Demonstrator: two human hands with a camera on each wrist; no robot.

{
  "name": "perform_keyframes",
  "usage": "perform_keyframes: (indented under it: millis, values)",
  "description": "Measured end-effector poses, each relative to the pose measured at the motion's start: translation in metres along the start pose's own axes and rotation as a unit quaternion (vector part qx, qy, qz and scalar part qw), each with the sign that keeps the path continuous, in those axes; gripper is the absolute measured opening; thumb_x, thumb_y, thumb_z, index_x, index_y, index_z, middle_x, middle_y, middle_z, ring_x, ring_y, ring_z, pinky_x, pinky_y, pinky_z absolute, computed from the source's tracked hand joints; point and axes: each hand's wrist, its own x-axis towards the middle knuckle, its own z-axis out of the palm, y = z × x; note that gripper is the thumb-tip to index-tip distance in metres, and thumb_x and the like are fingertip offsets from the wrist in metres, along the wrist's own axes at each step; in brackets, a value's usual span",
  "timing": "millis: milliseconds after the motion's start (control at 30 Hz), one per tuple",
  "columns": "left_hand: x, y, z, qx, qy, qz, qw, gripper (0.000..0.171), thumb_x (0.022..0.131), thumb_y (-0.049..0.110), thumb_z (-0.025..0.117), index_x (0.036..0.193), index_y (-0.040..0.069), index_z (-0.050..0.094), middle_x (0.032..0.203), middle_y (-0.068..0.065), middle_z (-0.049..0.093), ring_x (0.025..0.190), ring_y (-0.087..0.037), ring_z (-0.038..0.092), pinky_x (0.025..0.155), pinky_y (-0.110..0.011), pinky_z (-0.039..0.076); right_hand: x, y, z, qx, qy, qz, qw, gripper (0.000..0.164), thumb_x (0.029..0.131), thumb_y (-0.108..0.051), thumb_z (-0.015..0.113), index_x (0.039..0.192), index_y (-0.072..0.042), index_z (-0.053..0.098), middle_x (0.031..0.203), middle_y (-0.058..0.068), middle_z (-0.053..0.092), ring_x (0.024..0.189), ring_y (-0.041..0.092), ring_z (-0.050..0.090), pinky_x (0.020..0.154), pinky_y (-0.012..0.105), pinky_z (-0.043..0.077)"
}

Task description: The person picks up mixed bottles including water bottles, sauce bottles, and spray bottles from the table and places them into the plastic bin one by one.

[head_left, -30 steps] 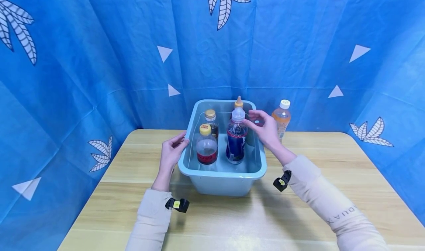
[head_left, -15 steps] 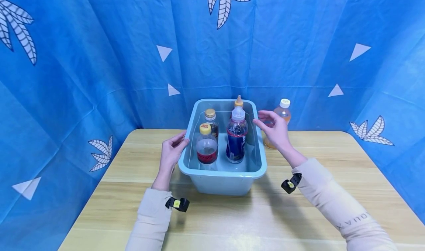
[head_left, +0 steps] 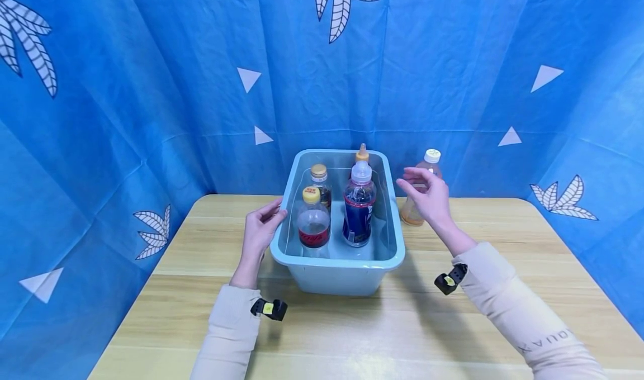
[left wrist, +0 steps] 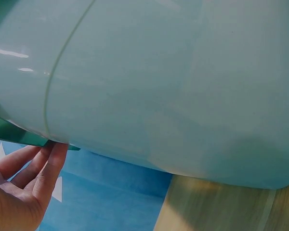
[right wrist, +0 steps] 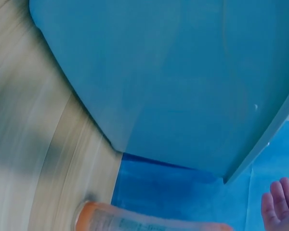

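A light blue plastic tub (head_left: pixel 337 264) stands on the table. My left hand (head_left: pixel 259 226) pinches its left rim; in the left wrist view, fingers (left wrist: pixel 50 168) reach under the rim's lip. Beyond the tub's right side, my right hand (head_left: pixel 430 198) hovers with loosely bent fingers and nothing in it. It overlaps an orange-drink bottle (head_left: pixel 412 215) with a white cap, which stands upright behind it. Inside the tub are a yellow-capped bottle (head_left: pixel 313 226) with a red label, a gold-capped bottle (head_left: pixel 322 190), a blue-labelled bottle (head_left: pixel 358 218) and an orange-tipped bottle (head_left: pixel 361 155).
The wooden table (head_left: pixel 332 335) ends at a blue patterned curtain (head_left: pixel 427 78), which also hangs along both sides. A black wrist camera (head_left: pixel 271 309) sits on the left sleeve, another wrist camera (head_left: pixel 449 280) on the right one.
My right hand has moved right, from over the tub's right rim beside the blue-labelled bottle to in front of the orange-drink bottle. My left hand and the tub have stayed put.
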Motion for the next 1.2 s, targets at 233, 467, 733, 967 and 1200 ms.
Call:
perform_keyframes:
  millis: [233, 467, 733, 967, 1200]
  values:
    - [-0.001, -0.001, -0.001, -0.001, -0.004, -0.006, 1.0, 0.039, 0.085, 0.014, 0.059, 0.122, 0.007, 0.054, 0.117, -0.013, 0.056, 0.103, -0.024, 0.055, 0.087, -0.032, 0.044, 0.01, 0.033, -0.007, -0.003, 0.019, 0.007, 1.0, 0.033, 0.081, -0.017, 0.065, 0.107, 0.003, 0.06, 0.097, 0.018, 0.062, 0.08, 0.008, 0.057, 0.074, 0.019, 0.048]
    - [-0.002, -0.001, -0.002, 0.004, -0.002, 0.002, 1.0, 0.038, 0.085, 0.014, 0.059, 0.122, 0.008, 0.055, 0.116, -0.013, 0.056, 0.102, -0.024, 0.056, 0.086, -0.031, 0.045, 0.015, 0.048, -0.01, -0.016, 0.061, 0.009, 0.998, 0.034, 0.079, -0.024, 0.066, 0.104, 0.0, 0.062, 0.097, 0.013, 0.063, 0.078, 0.001, 0.056, 0.07, 0.013, 0.046]
    - [-0.002, 0.0, -0.002, 0.003, -0.002, 0.003, 1.0, 0.038, 0.085, 0.013, 0.059, 0.122, 0.006, 0.054, 0.116, -0.014, 0.056, 0.102, -0.024, 0.055, 0.086, -0.031, 0.045, 0.021, 0.055, -0.016, -0.04, 0.104, 0.013, 0.994, 0.034, 0.08, -0.026, 0.065, 0.105, -0.002, 0.062, 0.098, 0.011, 0.063, 0.08, 0.004, 0.055, 0.069, 0.014, 0.046]
    - [-0.002, 0.001, -0.002, 0.003, -0.003, 0.001, 1.0, 0.038, 0.085, 0.014, 0.06, 0.122, 0.008, 0.054, 0.117, -0.013, 0.056, 0.102, -0.024, 0.056, 0.086, -0.032, 0.045, 0.026, 0.062, -0.02, -0.042, 0.139, 0.027, 0.989, 0.037, 0.079, -0.027, 0.066, 0.106, -0.002, 0.061, 0.097, 0.011, 0.062, 0.081, 0.007, 0.055, 0.07, 0.014, 0.045]
    - [-0.001, 0.001, -0.001, 0.003, -0.008, -0.001, 1.0, 0.039, 0.085, 0.015, 0.06, 0.123, 0.007, 0.053, 0.117, -0.013, 0.056, 0.103, -0.024, 0.055, 0.086, -0.032, 0.045, 0.034, 0.067, -0.022, -0.054, 0.16, 0.034, 0.985, 0.038, 0.079, -0.026, 0.066, 0.108, -0.002, 0.059, 0.1, 0.011, 0.061, 0.088, 0.02, 0.057, 0.069, 0.014, 0.045]
